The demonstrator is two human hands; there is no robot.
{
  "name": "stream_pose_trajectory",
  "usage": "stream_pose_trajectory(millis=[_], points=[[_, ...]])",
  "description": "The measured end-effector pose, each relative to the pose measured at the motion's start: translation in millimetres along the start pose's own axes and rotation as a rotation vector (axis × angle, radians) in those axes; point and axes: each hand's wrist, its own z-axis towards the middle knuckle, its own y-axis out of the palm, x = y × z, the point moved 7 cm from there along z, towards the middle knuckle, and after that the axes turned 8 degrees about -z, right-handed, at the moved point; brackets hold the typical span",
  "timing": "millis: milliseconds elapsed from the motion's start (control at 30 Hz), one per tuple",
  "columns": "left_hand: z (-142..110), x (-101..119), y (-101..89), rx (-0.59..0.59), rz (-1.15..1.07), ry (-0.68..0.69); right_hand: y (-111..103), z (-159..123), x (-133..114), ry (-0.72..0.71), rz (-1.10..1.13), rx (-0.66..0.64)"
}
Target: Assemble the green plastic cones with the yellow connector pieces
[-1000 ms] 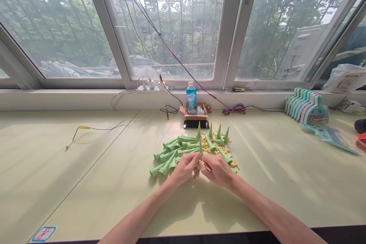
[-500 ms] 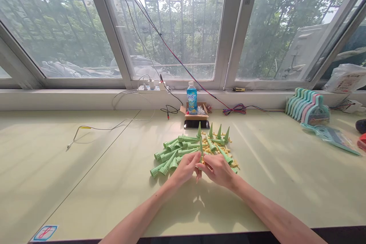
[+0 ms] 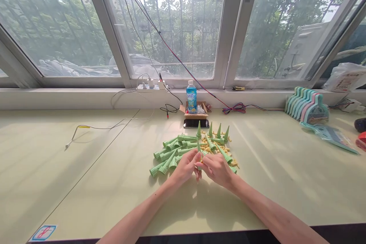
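Note:
My left hand (image 3: 187, 164) is closed around a green plastic cone (image 3: 199, 145), whose tip points up and away from me. Pressed against it from the other side is my right hand (image 3: 217, 167), its thumb and fingers pinching a small yellow plastic piece (image 3: 201, 161) at the cone's lower part. The fingers hide most of both pieces. Just beyond my hands lies a pile of similar green cones (image 3: 167, 156), mostly on their sides. Small yellow pieces (image 3: 213, 146) are scattered among them on the right. Several cones (image 3: 219, 131) stand upright at the back of the pile.
Behind the pile are a black phone (image 3: 196, 123) and an open cardboard box (image 3: 203, 116) with a blue bottle (image 3: 191, 98). Cables (image 3: 234, 108) lie along the sill. To the right stands a row of pastel hanger-like plastic pieces (image 3: 310, 108) beside a flat teal piece (image 3: 328, 136).
The cone between my hands has tilted slightly to the left. Both hands stay close together in nearly the same place, and the camera view has shifted a little.

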Motion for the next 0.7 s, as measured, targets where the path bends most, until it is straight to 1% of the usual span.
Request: stream_pose_trajectory(millis=[167,700], points=[[-1.1,-0.7,-0.8,0.004,0.003,0.010,-1.0,0.7,-2.7,-0.011,-0.017,0.029],[-2.6,6.2,1.2,0.074,0.020,-0.019,-1.7,3.5,-4.4,-0.011,0.014,0.028]])
